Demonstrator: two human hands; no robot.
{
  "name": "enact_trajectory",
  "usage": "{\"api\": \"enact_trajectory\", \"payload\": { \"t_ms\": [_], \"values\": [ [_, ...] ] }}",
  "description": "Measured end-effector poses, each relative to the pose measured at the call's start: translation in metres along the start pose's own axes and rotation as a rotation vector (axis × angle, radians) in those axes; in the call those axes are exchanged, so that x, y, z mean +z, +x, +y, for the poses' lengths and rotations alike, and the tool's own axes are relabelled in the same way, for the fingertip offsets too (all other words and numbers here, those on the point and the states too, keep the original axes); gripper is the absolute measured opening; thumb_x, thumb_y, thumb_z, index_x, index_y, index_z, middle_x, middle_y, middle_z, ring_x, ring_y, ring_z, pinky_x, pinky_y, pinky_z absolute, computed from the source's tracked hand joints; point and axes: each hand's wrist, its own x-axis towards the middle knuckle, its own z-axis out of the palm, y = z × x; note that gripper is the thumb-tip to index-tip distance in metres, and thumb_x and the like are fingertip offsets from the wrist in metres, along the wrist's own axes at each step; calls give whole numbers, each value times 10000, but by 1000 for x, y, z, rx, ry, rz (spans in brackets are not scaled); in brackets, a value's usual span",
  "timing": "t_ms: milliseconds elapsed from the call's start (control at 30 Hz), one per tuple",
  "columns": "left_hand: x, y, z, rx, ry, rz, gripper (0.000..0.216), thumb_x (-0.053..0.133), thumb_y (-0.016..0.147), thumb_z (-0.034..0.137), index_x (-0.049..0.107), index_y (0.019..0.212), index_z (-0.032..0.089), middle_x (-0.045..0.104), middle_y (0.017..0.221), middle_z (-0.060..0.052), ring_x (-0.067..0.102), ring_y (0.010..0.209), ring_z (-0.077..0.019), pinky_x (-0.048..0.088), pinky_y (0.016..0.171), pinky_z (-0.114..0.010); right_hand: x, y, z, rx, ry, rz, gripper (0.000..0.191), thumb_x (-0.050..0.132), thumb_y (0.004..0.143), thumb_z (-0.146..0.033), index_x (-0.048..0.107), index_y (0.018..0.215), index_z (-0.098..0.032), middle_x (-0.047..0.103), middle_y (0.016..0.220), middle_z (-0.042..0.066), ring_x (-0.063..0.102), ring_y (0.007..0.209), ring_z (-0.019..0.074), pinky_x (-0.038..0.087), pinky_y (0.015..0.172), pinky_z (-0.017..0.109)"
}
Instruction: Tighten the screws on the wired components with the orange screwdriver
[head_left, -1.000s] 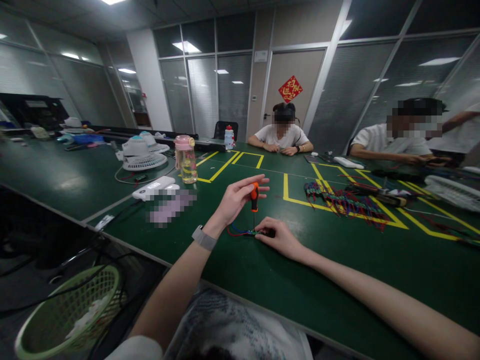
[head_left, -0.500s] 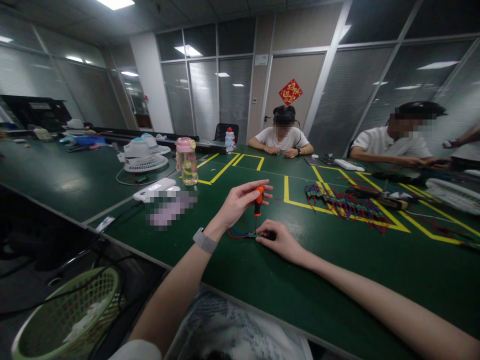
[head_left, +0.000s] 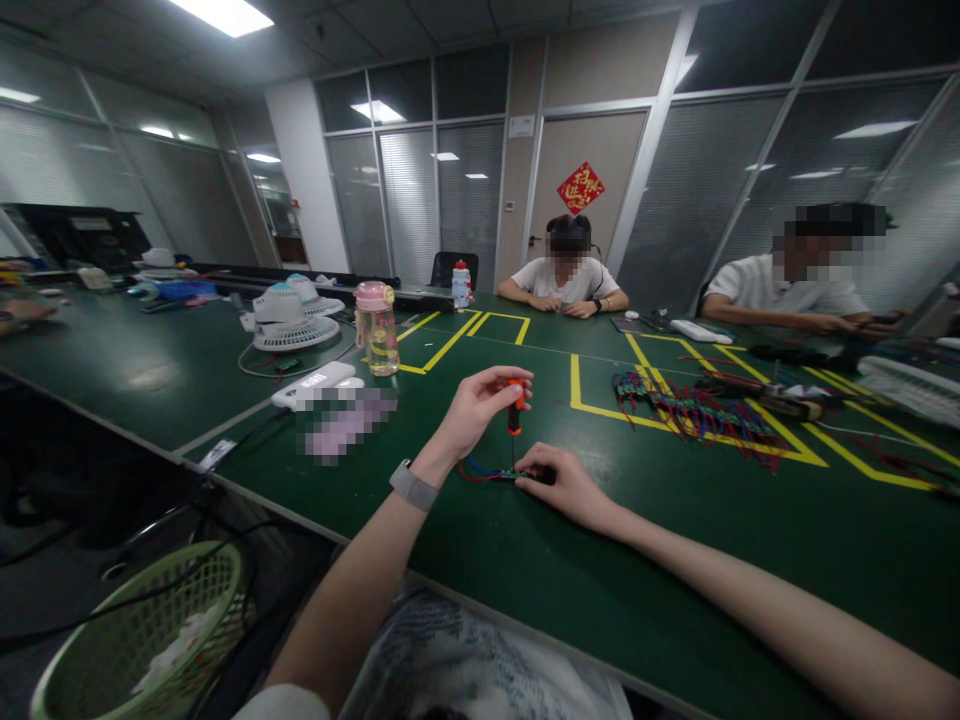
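Note:
My left hand (head_left: 480,408), with a grey watch band on its wrist, is closed round the top of an orange and black screwdriver (head_left: 514,418). The screwdriver stands upright, its thin shaft reaching down to a small green circuit board (head_left: 510,474) on the table. Red and blue wires (head_left: 480,472) run from the board's left end. My right hand (head_left: 566,482) rests on the table, its fingertips pinching the right end of the board. Under those fingers lies a dark part that I cannot make out.
On the green table (head_left: 675,620), a pile of wired boards (head_left: 697,410) lies right, near tools (head_left: 772,398). A pink-lidded bottle (head_left: 377,330), white fans (head_left: 292,320) and a white power strip (head_left: 315,385) stand left. Two people sit across. A green basket (head_left: 142,610) is below left.
The fingers of my left hand have curled in more around the screwdriver's top. My right hand stays at the board. The whole view has shifted slightly.

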Motion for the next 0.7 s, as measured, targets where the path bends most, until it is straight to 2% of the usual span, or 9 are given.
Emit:
{"api": "enact_trajectory", "payload": {
  "t_ms": [67,133,233,333,400,467,533,633,700],
  "values": [
    [-2,0,-1,63,100,44,170,714,705,230,683,862,176,635,900,-26,590,813,-127,460,775,-267,0,0,0,-4,-1,-3,118,631,780,-247,689,855,-176,607,805,35,553,718,142,455,660,273],
    [-1,0,0,87,125,47,143,697,721,242,691,845,170,620,1034,-51,572,952,-159,447,825,-264,0,0,1,-4,-4,-5,121,630,780,-248,688,855,-173,605,800,35,553,716,142,451,656,272],
    [3,0,5,13,-32,-41,248,573,820,294,679,1009,173,560,1231,-105,529,1113,-241,452,889,-347,1,0,3,-1,-6,-2,122,628,782,-253,686,856,-174,602,794,32,551,709,139,450,654,272],
    [4,-1,6,-65,-115,-92,326,557,833,308,632,1122,176,615,1144,-122,593,1016,-240,471,857,-386,2,0,5,0,-4,1,127,626,782,-258,685,862,-179,603,795,29,551,706,138,452,653,272],
    [2,-1,4,-38,-33,-50,306,629,786,288,655,1070,177,657,998,-86,620,873,-182,477,802,-334,2,0,6,-3,-1,-1,129,628,779,-256,686,864,-178,604,797,29,551,703,137,453,649,272],
    [0,-1,1,26,77,5,261,690,732,251,685,983,180,655,937,-49,600,795,-131,462,759,-275,2,0,6,-7,2,1,128,629,777,-247,688,866,-176,604,799,30,550,704,137,452,650,272],
    [-1,0,0,57,117,19,236,677,743,245,694,972,186,641,1018,-52,587,869,-136,449,787,-260,2,0,5,-8,3,4,123,628,777,-236,688,866,-174,602,801,31,550,706,135,451,653,270],
    [2,0,2,-2,-21,-47,297,566,827,278,652,1100,202,595,1184,-86,557,1063,-212,447,885,-336,2,0,3,5,-5,6,114,629,775,-219,686,859,-168,597,795,30,548,706,134,450,655,269],
    [4,0,3,-50,-104,-88,338,529,849,285,612,1164,195,602,1176,-108,556,1090,-244,453,895,-387,1,0,2,11,-10,6,111,634,769,-209,685,855,-162,596,793,31,547,709,136,450,658,270]
  ]
}}
